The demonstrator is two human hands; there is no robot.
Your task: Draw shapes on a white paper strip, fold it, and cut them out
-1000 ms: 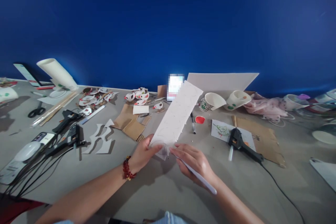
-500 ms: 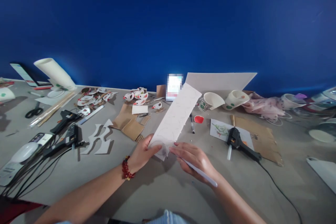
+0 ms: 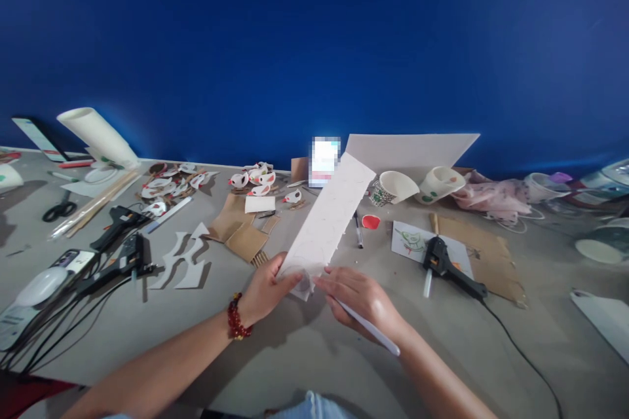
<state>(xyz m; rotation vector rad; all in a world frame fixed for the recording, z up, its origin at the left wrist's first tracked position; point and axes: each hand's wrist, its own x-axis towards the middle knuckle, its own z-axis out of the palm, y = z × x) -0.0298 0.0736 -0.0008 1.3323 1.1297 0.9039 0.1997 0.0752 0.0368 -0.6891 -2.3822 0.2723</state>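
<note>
Strip (image 3: pixel 331 209): one, white, pencil-marked, held slanting between both hands above the table (image 3: pixel 452 340). Left hand (image 3: pixel 268 287) was pinched shut on its near end, thumb on top, other fingers mostly hidden. Right hand (image 3: pixel 361 296) was curled closed round one pale-handled tool (image 3: pixel 371 324), fingertips at the near right edge; couldn't tell if touching. Glue guns (image 3: pixel 130 251): three, two left, one right. Black pen (image 3: pixel 358 232): one. Red cutout (image 3: pixel 371 222): one, just beside it. Scissors (image 3: pixel 59 211): one pair, far left.
</note>
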